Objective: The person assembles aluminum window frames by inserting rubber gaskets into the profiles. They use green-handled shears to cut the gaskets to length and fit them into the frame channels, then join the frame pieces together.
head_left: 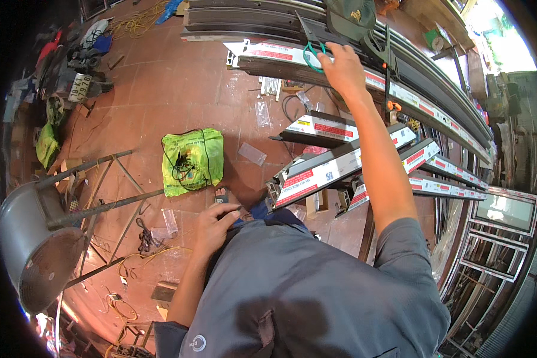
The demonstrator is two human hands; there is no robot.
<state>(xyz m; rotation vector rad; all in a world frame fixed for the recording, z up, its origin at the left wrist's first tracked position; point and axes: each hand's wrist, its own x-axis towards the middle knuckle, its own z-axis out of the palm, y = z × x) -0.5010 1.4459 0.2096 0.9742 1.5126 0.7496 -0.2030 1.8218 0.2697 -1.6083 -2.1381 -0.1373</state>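
Observation:
My right hand (pixel 342 67) is stretched far forward, its fingers closed at the green-handled scissors (pixel 313 52). The scissors lie over the stack of dark metal profiles (pixel 268 64), blades pointing away from me. White and red protective film covers the near profile. Close to my waist, my left hand (pixel 216 228) is curled with thumb and fingertips together. Whatever may be between those fingers is too small to make out. Below my right forearm, several shorter cut profiles (pixel 334 173) with the same film lie at angles.
A yellow-green plastic bag (pixel 192 161) lies on the red tiled floor. To the left stands a grey rounded metal drum on a frame (pixel 33 238). A dark cap (pixel 352 17) and an orange-tipped clamp (pixel 392 105) sit on the profiles. Framed window panels (pixel 495 238) lean at right.

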